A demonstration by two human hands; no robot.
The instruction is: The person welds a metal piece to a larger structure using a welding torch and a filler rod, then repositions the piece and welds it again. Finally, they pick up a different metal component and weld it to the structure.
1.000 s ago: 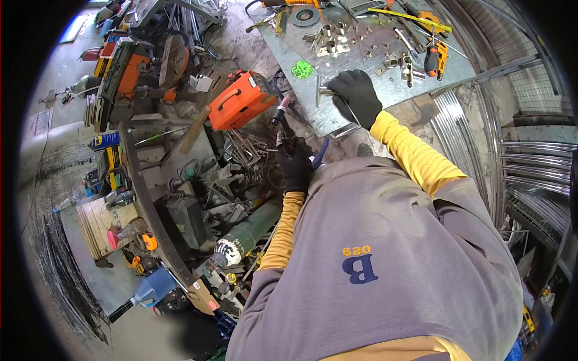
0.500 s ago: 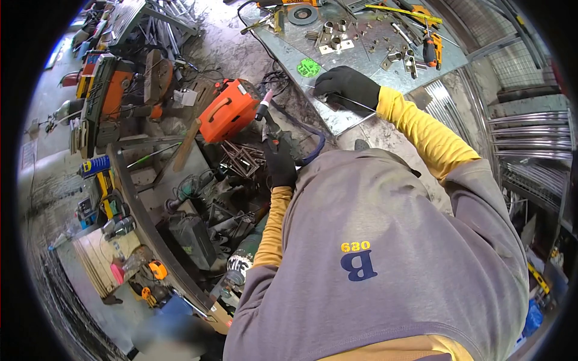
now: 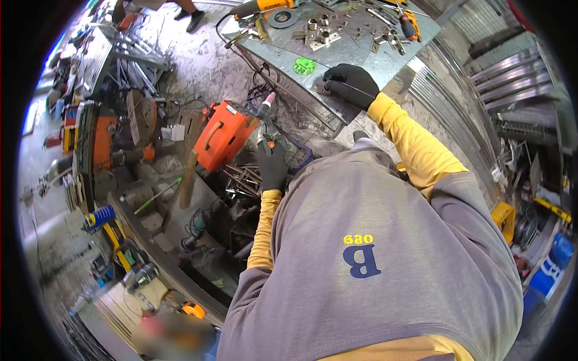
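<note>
My left hand, in a black glove, is closed round a TIG welding torch with a pink cup pointing up and away from me. The torch is beside the metal table's left edge, apart from it. My right hand, also black-gloved, is closed on a thin metal rod over the table's near corner. A small flat metal piece lies by its fingertips, partly hidden. Just beyond is a round green sticker on the metal table.
An angle grinder, short tube pieces and an orange-handled tool lie on the table. An orange machine stands left of my left hand. Metal bars are stacked at right. Another person's legs show far left.
The view has shifted, and another person's legs have come in at the top. My right hand sits slightly farther from the green sticker. Both hands keep their hold.
</note>
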